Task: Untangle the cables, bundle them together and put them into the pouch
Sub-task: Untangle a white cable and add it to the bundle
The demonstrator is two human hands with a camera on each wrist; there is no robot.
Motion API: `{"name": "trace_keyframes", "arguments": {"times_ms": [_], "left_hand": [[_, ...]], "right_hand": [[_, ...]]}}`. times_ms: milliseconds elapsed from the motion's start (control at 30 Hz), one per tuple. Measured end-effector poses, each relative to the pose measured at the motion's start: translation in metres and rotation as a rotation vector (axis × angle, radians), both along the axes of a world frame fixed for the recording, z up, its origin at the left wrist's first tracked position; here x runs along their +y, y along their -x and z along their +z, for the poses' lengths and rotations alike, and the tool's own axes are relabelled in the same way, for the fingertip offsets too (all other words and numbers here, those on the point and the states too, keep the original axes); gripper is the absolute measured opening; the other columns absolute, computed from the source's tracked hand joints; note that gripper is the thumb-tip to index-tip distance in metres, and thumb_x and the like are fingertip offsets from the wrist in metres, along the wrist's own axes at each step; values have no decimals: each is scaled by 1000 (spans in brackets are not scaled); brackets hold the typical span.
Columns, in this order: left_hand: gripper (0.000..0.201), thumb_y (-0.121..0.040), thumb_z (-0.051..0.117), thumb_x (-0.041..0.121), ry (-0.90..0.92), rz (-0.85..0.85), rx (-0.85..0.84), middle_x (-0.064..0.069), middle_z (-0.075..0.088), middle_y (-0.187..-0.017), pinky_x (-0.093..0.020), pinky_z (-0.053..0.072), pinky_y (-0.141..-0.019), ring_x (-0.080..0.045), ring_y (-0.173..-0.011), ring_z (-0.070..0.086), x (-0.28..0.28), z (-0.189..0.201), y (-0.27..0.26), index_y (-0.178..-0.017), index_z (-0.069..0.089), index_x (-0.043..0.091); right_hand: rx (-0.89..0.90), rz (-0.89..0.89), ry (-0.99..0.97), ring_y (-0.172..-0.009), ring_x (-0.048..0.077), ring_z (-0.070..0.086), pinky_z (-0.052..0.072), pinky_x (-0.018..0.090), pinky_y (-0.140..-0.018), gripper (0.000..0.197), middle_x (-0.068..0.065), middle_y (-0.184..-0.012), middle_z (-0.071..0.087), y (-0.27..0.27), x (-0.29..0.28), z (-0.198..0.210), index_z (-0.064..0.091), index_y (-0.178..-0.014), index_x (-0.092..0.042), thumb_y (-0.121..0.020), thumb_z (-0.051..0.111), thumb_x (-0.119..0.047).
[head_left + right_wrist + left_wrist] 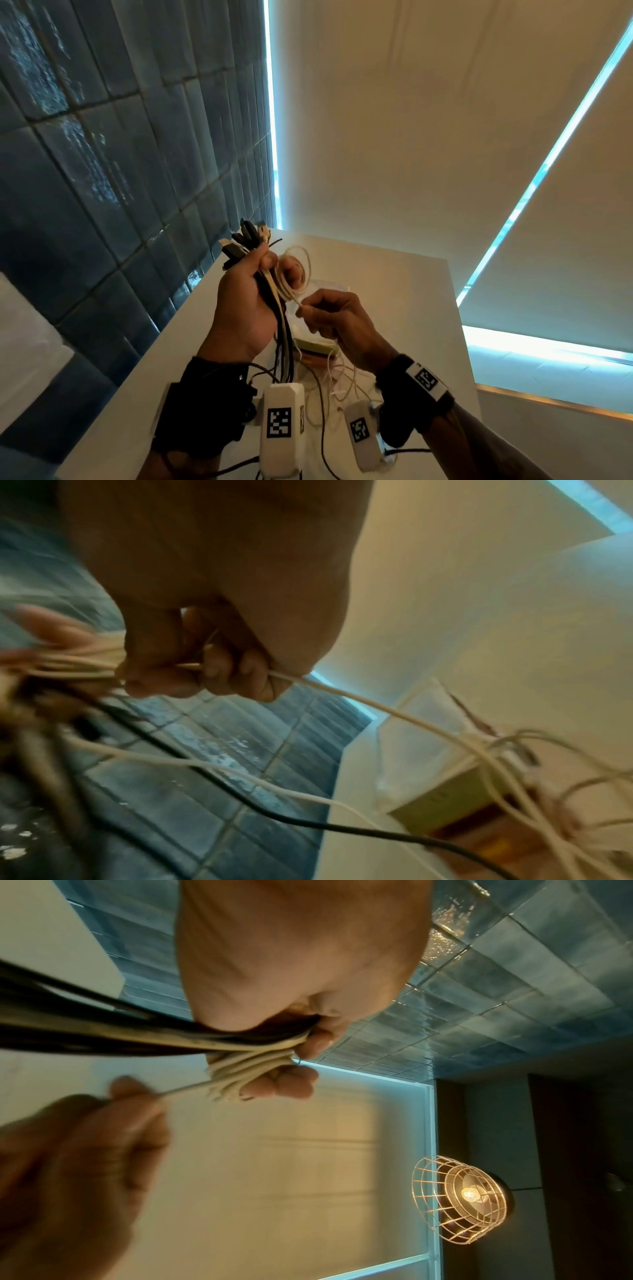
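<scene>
At far left, the left hand is fisted round a sheaf of cables, black and cream together, their plugs fanned out above the knuckles. I make out about six plugs, though they overlap and the count is unsure. Cream cord is looped several times round that hand's fingers; the left wrist view shows five or six turns packed side by side.

To the right, the right hand pinches the running end of the cream cord between thumb and fingertips, drawn taut toward the loops. Its grip is closed on that one strand only.

Below both hands, loose lengths hang onto the white surface, one black lead and several pale ones crossing; the right wrist view shows them still knotted together near a small yellow-green box. A clear pouch, one only, lies on the surface just behind that box.

The risks, as I judge them: pulling the cream cord while the far tangle is unresolved could tighten the knot or drag the box and pouch. The turns could slide off the fingertips if tension drops, since they sit near the ends. The fisted sheaf may also slip, scattering the plugs.
</scene>
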State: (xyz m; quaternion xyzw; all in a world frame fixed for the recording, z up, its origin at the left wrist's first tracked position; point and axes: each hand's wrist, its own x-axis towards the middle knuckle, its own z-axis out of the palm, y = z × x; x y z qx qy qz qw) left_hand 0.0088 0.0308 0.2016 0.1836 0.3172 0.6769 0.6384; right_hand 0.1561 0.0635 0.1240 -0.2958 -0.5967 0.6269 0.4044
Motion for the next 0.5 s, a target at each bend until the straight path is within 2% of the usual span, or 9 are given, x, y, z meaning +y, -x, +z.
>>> {"name": "trace_keyframes", "arguments": {"times_ms": [100, 200, 367, 433, 500], "left_hand": [[39, -99, 40, 30, -57, 30, 39, -2, 46, -63, -29, 37, -67, -13, -54, 44, -1, 6, 2, -62, 37, 17], [38, -99, 39, 29, -89, 21, 87, 1, 42, -62, -29, 32, -64, -11, -52, 36, -4, 8, 4, -62, 36, 18], [39, -99, 38, 28, -122, 27, 192, 3, 41, -60, -28, 30, -61, -10, -50, 34, -9, 15, 5, -62, 36, 19], [38, -99, 39, 28, -124, 29, 227, 3, 41, -60, -29, 29, -61, -10, -50, 33, -11, 19, 5, -62, 36, 19], [38, -99, 40, 28, -127, 34, 249, 3, 42, -60, -28, 30, -60, -10, -50, 33, -12, 22, 4, -62, 36, 19]], "right_hand": [[-82, -56, 58, -57, 12, 43, 32, 15, -49, 15, 3, -63, 54, -10, 5, -26, 71, -84, -6, -93, 58, -8], [-181, -104, 109, -53, 10, 42, 33, 14, -47, 22, 2, -61, 50, -17, 8, -48, 69, -84, -2, -96, 56, -14], [-275, -161, 171, -48, 4, 40, 33, 12, -45, 23, -3, -57, 50, -26, 7, -71, 66, -78, -2, -97, 53, -9], [-297, -180, 182, -49, 3, 42, 36, 13, -48, 23, -5, -57, 52, -26, 10, -79, 67, -79, -2, -96, 54, -10], [-314, -189, 173, -53, 6, 45, 40, 18, -55, 24, -2, -62, 55, -25, 12, -88, 69, -78, -5, -95, 56, -13]]}}
